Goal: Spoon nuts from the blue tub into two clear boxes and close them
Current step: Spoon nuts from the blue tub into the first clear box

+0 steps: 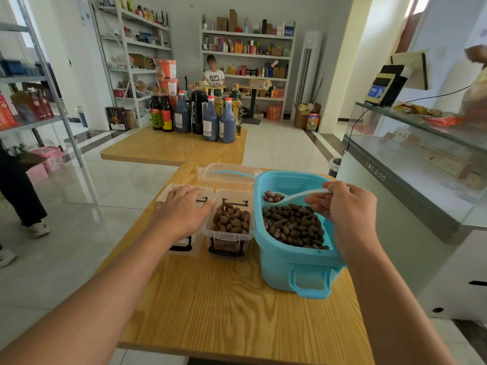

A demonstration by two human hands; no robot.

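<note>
Where shop shelves (247,52) line walls, wooden table (224,306), left hand (181,212) flat on box (184,222), right hand (347,209) grip pinching spoon (292,197)

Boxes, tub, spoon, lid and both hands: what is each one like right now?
Blue tub: open, nuts inside.
Spoon: loaded with nuts, held over the tub.
Right box: open, nearly full of nuts.
Left box: mostly hidden under a hand; contents cannot be told.
Loose lid: off, lying behind the boxes.
Left hand: flat on the left box.
Right hand: pinching the spoon handle.
</note>
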